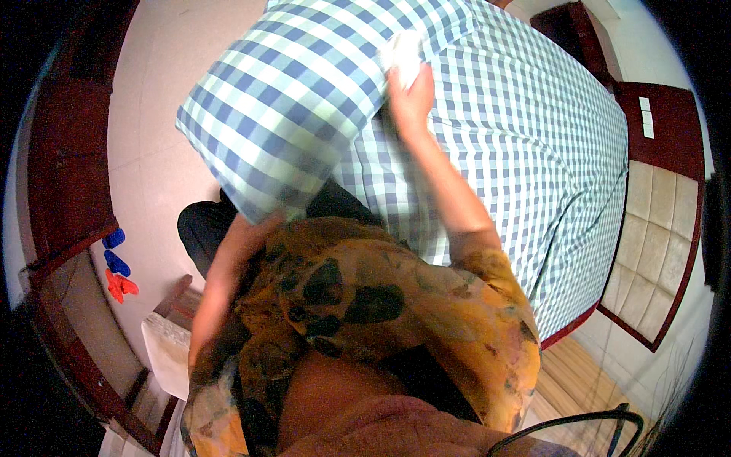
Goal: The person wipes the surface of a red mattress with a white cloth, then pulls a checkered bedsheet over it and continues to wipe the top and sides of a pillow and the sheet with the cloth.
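Observation:
A pillow (282, 107) in a blue, green and white checked cover lies tilted in front of me, its left part reaching past the edge of the bed. At its near corner, my left hand (264, 222) is closed on the fabric, with the fingers mostly hidden and blurred. My right hand (413, 95) is at the pillow's right edge, closed around a soft white bundle (403, 55) that looks like cloth. Motion blur hides whether this bundle is loose or part of the pillow's filling. Under the right forearm spreads the matching checked bed sheet (510, 137), wrinkled toward the right.
A padded headboard (647, 236) with a dark red frame stands at the right. Blue slippers (116, 263) and a red slipper (120, 286) lie on the pale floor (152, 152). Dark red furniture (72, 152) lines the left, and a light wooden seat (165, 343) stands near my left elbow.

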The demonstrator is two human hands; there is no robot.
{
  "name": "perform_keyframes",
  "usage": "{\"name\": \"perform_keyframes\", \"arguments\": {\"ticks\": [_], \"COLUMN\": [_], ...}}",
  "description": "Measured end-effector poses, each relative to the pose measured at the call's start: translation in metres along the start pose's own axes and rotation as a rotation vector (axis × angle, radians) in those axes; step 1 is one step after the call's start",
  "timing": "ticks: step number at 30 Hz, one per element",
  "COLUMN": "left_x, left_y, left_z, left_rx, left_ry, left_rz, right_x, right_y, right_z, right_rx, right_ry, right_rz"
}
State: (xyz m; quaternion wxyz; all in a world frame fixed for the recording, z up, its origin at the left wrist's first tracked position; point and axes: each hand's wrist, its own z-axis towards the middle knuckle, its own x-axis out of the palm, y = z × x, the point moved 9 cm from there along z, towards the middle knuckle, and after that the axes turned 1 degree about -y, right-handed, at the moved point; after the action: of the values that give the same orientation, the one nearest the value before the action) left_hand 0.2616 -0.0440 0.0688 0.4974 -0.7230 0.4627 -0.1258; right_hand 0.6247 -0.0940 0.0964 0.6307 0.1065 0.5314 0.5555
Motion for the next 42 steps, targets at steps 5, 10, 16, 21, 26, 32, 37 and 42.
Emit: {"name": "perform_keyframes", "arguments": {"ticks": [5, 10, 16, 21, 26, 32, 37, 42], "left_x": [-0.067, -0.116, -0.079, -0.052, -0.061, -0.072, -0.067, -0.072], "left_y": [-0.008, 0.022, 0.088, 0.081, 0.084, 0.067, 0.059, 0.063], "left_z": [-0.049, -0.096, -0.101, -0.077, -0.083, -0.112, -0.111, -0.108], "left_rx": [-0.261, -0.175, -0.326, -0.261, -0.239, -0.271, -0.288, -0.217], "left_ry": [-0.066, -0.160, -0.624, -0.599, -0.605, -0.489, -0.488, -0.428], "left_rz": [-0.037, -0.319, -0.858, -0.849, -0.755, -0.615, -0.437, -0.128], "right_x": [-0.011, -0.035, 0.003, 0.013, -0.007, 0.066, 0.009, -0.078], "right_y": [0.106, 0.207, 0.274, 0.301, 0.308, 0.238, 0.020, 0.009], "right_z": [-0.109, -0.146, -0.199, -0.241, -0.199, -0.192, -0.012, 0.039], "right_rx": [-0.318, -1.007, -1.386, -1.555, -1.350, -1.167, -0.144, -0.327], "right_ry": [0.441, 0.474, 0.663, 0.712, 0.652, 1.041, 0.607, -0.128], "right_rz": [0.254, 0.538, 0.472, 0.505, 0.520, 0.215, -0.093, -0.380]}}
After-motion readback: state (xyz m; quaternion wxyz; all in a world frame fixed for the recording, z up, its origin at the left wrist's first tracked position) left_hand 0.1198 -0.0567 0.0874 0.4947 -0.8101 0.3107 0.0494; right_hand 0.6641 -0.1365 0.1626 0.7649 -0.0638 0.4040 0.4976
